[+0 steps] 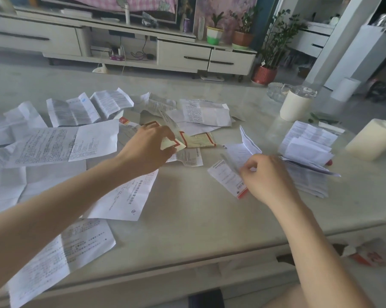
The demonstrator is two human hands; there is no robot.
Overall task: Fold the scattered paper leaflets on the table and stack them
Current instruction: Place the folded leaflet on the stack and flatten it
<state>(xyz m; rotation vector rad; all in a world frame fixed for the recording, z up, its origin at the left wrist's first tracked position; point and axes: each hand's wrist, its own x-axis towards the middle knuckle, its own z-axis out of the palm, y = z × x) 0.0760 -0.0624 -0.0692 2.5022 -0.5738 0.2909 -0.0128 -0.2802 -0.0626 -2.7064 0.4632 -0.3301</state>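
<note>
Several unfolded white printed leaflets [54,143] lie scattered over the left and middle of the pale table [198,214]. My left hand [149,147] reaches to the middle and pinches a cream leaflet with red borders [176,138], lifting one end. My right hand [267,176] is curled near a small white leaflet with a red end [226,177], its edge under my fingers; whether I grip it is unclear. A folded white leaflet [245,147] stands just beyond my fingers. A stack of folded leaflets [307,156] sits at the right.
A white cylindrical container [295,105] with a clear lid and a cream candle-like cylinder [371,140] stand at the table's right. A glass ashtray [276,91] is behind them. The table's front edge runs below my arms. A TV cabinet and potted plants are beyond.
</note>
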